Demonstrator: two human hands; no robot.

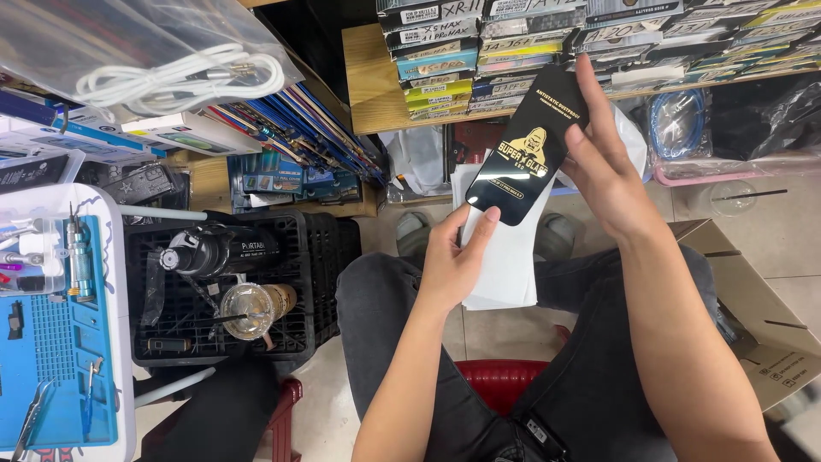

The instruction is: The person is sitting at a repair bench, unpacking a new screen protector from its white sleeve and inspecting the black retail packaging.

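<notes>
While I sit on the red stool (500,381) with my knees apart, my left hand (453,261) pinches the lower end of the black screen protector sleeve (526,145), thumb tip against its rounded bottom edge, and presses a white sheet (505,257) behind it. My right hand (603,167) supports the sleeve from the other side, fingers stretched up along its long edge to the top corner, so both grips are closed on the one flat piece, held tilted in the air above my lap and the floor. The hold is light and on the edges only; I judge that the sleeve could slide out and drop to the tiles, or bend and crack whatever glass is inside, if either grip squeezes unevenly. The loose white sheet could slip away too. To my left stands a black crate (256,291) with a plastic cup (252,310) in it, beside a blue mat (60,359) on a white surface. Farther off, a wooden shelf (376,85) carries stacked flat boxes (445,60).
</notes>
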